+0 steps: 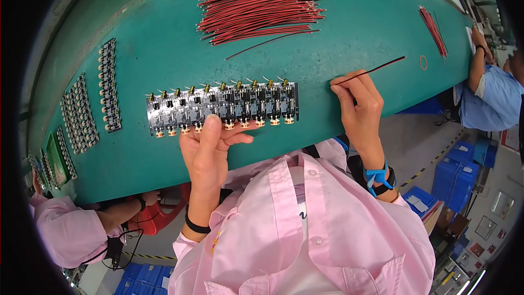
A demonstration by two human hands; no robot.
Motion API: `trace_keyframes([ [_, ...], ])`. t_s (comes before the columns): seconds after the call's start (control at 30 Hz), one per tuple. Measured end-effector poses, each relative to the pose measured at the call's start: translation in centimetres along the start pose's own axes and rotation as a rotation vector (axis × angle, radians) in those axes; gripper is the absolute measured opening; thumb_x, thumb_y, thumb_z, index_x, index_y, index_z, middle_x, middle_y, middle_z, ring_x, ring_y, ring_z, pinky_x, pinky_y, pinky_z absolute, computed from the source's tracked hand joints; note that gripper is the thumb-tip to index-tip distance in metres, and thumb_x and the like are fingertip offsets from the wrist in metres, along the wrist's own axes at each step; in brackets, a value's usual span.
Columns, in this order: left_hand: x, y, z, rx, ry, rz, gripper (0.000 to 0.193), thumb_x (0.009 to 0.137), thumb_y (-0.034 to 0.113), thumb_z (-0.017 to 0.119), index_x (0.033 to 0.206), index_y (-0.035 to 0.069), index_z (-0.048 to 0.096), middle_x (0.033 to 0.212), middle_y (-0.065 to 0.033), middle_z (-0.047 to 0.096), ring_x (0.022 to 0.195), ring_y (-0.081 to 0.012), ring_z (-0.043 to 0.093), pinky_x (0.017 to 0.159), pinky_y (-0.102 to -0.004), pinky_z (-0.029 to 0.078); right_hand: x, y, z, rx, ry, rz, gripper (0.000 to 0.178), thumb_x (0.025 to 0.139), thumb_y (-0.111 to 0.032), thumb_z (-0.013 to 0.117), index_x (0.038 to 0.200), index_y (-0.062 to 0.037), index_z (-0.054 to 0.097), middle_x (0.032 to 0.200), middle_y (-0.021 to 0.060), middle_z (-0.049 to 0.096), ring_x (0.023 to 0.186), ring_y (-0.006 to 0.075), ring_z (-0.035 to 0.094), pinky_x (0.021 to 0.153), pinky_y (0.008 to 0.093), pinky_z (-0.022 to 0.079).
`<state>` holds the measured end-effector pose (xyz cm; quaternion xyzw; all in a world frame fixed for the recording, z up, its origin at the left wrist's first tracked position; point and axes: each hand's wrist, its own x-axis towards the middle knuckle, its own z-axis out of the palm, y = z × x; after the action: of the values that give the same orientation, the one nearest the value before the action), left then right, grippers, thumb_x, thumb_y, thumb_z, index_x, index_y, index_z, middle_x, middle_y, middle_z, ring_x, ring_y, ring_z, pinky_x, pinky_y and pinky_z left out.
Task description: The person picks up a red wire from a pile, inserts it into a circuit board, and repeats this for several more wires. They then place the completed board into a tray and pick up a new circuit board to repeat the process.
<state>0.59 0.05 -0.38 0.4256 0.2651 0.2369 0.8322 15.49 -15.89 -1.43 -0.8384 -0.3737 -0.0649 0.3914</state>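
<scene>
Black and glossy, the strip of circuit boards [226, 102] is gripped at its near edge by the left fingers [210, 130]: thumb on top, the others half-curled below. Held at that one edge, it could tip or skew if nudged, and the yellow-green coils [239, 84] just beyond those fingers look easy to bend if brushed. Across from them, the right fingers [367, 81] are closed in a light pinch near one end of a red-and-black wire [382, 67]; should the pinch loosen, the slim wire could roll, swapping its colours about.

Well left of the left fingers lie knobbly board strips [109, 87] with round, pale parts. Beside the left thumb, brass-coloured discs [289, 121] stud the held strip's near edge. Farther out, beyond the left fingertips, a heap of wires [262, 5], smooth and gently curved, lies on the matt green tabletop [164, 65]. Right of the right fingers are a thin orange loop [423, 57] and a small, straight wire bundle [434, 33].
</scene>
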Motion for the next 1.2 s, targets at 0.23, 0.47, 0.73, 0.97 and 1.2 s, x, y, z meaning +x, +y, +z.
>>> trace_keyframes([
  [0.23, 0.0, -0.2, -0.2, -0.006, -0.017, 0.004, 0.033, 0.082, 0.014, 0.044, 0.050, 0.005, 0.039, 0.055, -0.0074, 0.050, 0.065, -0.0289, 0.059, 0.046, -0.0301, 0.050, 0.0, 0.1, -0.2, -0.026, -0.030, -0.026, 0.003, 0.067, 0.005, 0.053, 0.068, 0.0027, 0.052, 0.067, 0.0071, 0.049, 0.055, 0.0150, 0.046, 0.047, 0.0230, 0.036],
  [0.47, -0.1, 0.0, 0.1, 0.007, -0.019, -0.018, 0.030, 0.081, 0.013, 0.045, 0.054, 0.001, 0.045, 0.065, -0.0180, 0.056, 0.065, -0.0280, 0.059, 0.048, -0.0300, 0.050, 0.1, -0.1, -0.1, -0.064, -0.053, -0.017, 0.004, 0.067, 0.006, 0.052, 0.068, 0.0026, 0.049, 0.066, 0.0069, 0.048, 0.052, 0.0147, 0.044, 0.046, 0.0238, 0.034],
  [0.73, -0.1, 0.2, 0.9, -0.009, -0.031, -0.061, 0.025, 0.080, 0.013, 0.045, 0.063, -0.005, 0.049, 0.070, -0.0193, 0.056, 0.066, -0.0276, 0.059, 0.049, -0.0293, 0.050, 1.8, -3.3, 0.1, 0.219, -0.046, -0.001, 0.006, 0.069, 0.005, 0.050, 0.067, 0.0020, 0.045, 0.068, 0.0058, 0.045, 0.052, 0.0114, 0.039, 0.047, 0.0215, 0.031],
  [0.97, -0.4, -0.1, 0.5, 0.002, -0.119, -0.035, 0.023, 0.080, 0.014, 0.046, 0.072, -0.008, 0.051, 0.071, -0.0188, 0.056, 0.067, -0.0278, 0.059, 0.050, -0.0296, 0.050, 2.4, -3.8, 0.3, 0.202, -0.080, -0.079, 0.005, 0.069, 0.004, 0.049, 0.069, 0.0017, 0.045, 0.068, 0.0059, 0.044, 0.054, 0.0118, 0.039, 0.048, 0.0213, 0.032],
  [1.2, -0.1, -0.1, 0.8, -0.029, -0.109, -0.050, 0.022, 0.080, 0.013, 0.046, 0.076, -0.008, 0.049, 0.070, -0.0181, 0.056, 0.067, -0.0280, 0.059, 0.049, -0.0297, 0.050, 2.6, -3.6, -0.2, 0.145, -0.072, -0.101, 0.004, 0.069, 0.004, 0.049, 0.069, 0.0020, 0.045, 0.068, 0.0061, 0.045, 0.055, 0.0129, 0.040, 0.049, 0.0218, 0.033],
])
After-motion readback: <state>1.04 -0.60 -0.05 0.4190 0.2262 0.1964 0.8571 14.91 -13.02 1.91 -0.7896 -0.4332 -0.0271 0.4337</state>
